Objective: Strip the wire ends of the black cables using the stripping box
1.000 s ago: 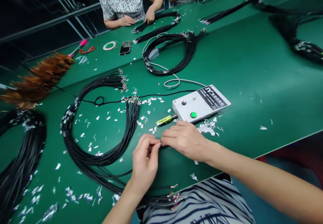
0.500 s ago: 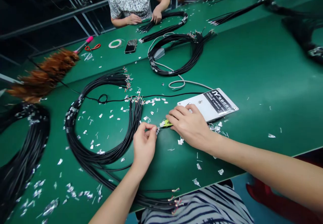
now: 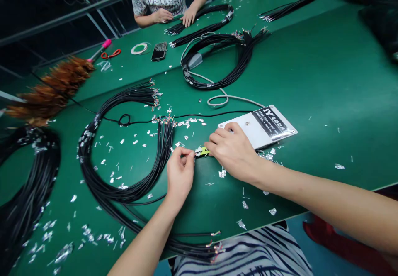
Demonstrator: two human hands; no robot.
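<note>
Between thumb and fingers, my left hand (image 3: 180,172) pinches the end of a thin black cable (image 3: 152,201), which runs back to the bundle on the left. The cable's tip is mostly hidden by my fingertips. My right hand (image 3: 231,153) is closed round a small yellow-green hand tool (image 3: 203,151), whose narrow end meets the cable tip. Its handle is covered by my palm, so its exact kind cannot be made out. Just behind the right hand lies a flat white box (image 3: 258,133) with a black "JY" label. The black cable bundle (image 3: 124,191) curves beside my left hand.
Foil scraps (image 3: 88,234) litter the green table (image 3: 326,101). Another cable coil (image 3: 226,83) lies beyond the box, and a dark bundle (image 3: 37,176) at far left. A brown duster (image 3: 56,85), red-handled scissors (image 3: 111,54), tape roll (image 3: 139,48) and phone (image 3: 159,51) lie farther back. A co-worker (image 3: 168,2) handles cables opposite.
The narrow end of the yellow-green tool now shows more clearly against the cable tip at my left fingertips. Both hands have barely shifted. Across the table, the co-worker's hand has flattened over the cables.
</note>
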